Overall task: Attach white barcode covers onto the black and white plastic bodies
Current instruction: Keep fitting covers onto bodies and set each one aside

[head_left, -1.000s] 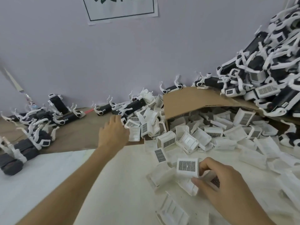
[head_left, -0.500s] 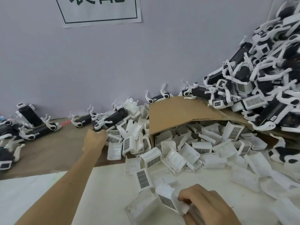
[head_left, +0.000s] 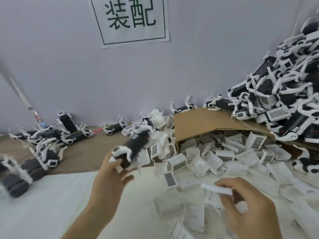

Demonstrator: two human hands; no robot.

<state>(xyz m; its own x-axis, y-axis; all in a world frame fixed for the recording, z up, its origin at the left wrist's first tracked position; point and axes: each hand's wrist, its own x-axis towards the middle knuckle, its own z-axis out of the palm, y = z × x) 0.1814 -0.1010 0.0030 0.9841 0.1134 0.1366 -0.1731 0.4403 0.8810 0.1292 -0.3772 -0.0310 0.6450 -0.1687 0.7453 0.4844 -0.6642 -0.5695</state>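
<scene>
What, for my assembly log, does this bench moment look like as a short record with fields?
left hand: grips one end of a black and white plastic body, held up, motion-blurred
right hand: pinches a white plastic barcode cover
joined: not yet, the two parts are apart
cover supply: brown cardboard box on its side, spilling covers
body stock: heap of black and white bodies at right

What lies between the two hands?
Head view: loose covers lie on the white sheet between the left hand, gripping a body, and the right hand, pinching a cover.
</scene>
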